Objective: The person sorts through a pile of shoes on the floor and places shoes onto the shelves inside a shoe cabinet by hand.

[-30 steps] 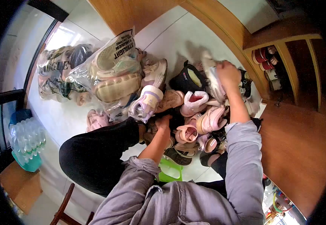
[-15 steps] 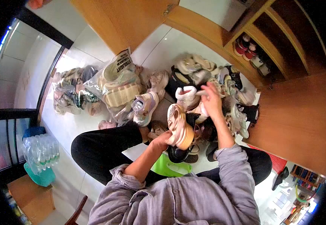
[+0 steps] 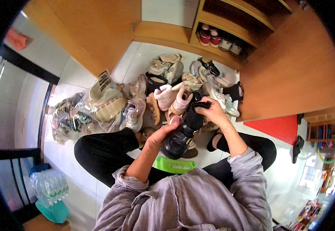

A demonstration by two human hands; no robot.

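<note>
Two hands on a black shoe at the near edge of the shoe pile.
The left hand point(image 3: 164, 133) grips the side of the black shoe point(image 3: 173, 146), while the right hand point(image 3: 215, 112) pinches its upper end; the shoe lies just on the person's side of the shoe pile point(image 3: 163, 96). Left of the pile, a clear bag point(image 3: 108, 103) holds pale, thick-soled shoes, and beyond it a second clear bag point(image 3: 68, 122) holds dark and pale ones. Behind the pile, the open cabinet point(image 3: 163, 31) has red shoes point(image 3: 210, 37) and pale shoes point(image 3: 231, 45) on a shelf. Well left of the pile, clear wrap holds bottles point(image 3: 51, 186).
</note>
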